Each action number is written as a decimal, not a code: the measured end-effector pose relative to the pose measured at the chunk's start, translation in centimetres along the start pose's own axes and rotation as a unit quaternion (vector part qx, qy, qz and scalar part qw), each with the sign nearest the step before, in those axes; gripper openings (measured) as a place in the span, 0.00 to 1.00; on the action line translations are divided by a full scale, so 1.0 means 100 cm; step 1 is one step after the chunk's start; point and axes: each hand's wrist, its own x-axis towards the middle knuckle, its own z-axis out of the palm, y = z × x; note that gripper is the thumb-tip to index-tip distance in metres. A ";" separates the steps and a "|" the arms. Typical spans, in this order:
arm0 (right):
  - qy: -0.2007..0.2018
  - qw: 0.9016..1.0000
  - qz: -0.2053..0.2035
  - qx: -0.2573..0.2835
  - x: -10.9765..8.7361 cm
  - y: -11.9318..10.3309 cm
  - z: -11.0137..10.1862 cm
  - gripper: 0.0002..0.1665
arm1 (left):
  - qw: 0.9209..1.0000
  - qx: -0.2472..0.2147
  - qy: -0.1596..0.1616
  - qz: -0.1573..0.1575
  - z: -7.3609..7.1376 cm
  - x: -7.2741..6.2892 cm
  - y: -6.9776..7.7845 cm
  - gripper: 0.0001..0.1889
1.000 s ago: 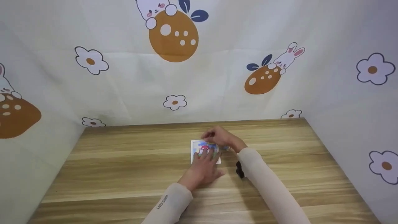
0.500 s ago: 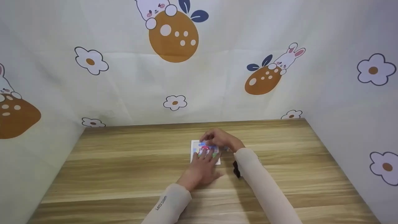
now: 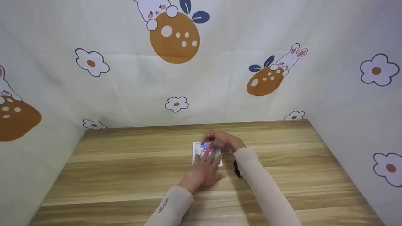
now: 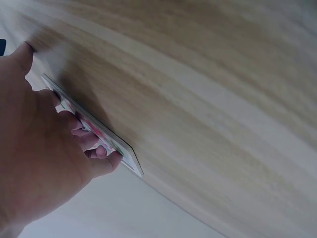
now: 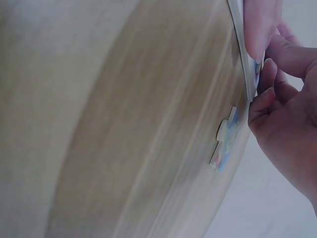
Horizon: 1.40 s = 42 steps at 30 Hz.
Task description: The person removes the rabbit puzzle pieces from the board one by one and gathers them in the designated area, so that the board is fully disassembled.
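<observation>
A small white-bordered jigsaw puzzle (image 3: 194, 153) with a colourful picture lies flat on the wooden table. My left hand (image 3: 205, 172) rests on its lower part, fingers spread and thumb out to the side; in the left wrist view the fingertips (image 4: 115, 156) touch its face. Over the upper right part, my right hand (image 3: 221, 140) has its fingers curled and pinches a blue puzzle piece (image 3: 205, 145), which the fingers partly cover. A loose puzzle piece (image 5: 226, 141) lies on the table just right of the puzzle, partly behind my right hand in the head view.
The wooden table (image 3: 125, 169) reaches back to a pale cloth wall (image 3: 132, 78) printed with rabbits, oranges and flowers. Cloth also stands along the left and right sides. A dark object (image 3: 236, 169) shows beneath the right cuff.
My right hand has shifted slightly left and down over the puzzle's top, and its forearm has swung a little left. My left hand has stayed nearly still on the puzzle.
</observation>
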 end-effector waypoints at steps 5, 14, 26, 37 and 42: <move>-0.004 1.000 -0.027 -0.014 0.002 0.002 0.001 0.25 | 1.000 0.003 0.003 -0.001 0.001 0.001 0.000 0.39; -0.022 0.999 -0.028 0.014 -0.002 0.001 0.001 0.29 | 1.000 -0.010 -0.014 -0.007 -0.001 0.002 0.001 0.39; -0.010 0.998 -0.053 0.028 -0.001 0.006 0.004 0.30 | 1.000 -0.022 -0.011 -0.006 0.001 0.002 0.002 0.39; -0.001 0.992 -0.116 0.042 -0.001 0.009 0.004 0.30 | 0.999 -0.027 -0.017 -0.007 -0.001 0.002 0.001 0.40; 0.017 0.993 -0.111 0.031 -0.004 0.005 0.002 0.25 | 0.999 -0.029 -0.015 -0.009 -0.002 0.001 0.001 0.39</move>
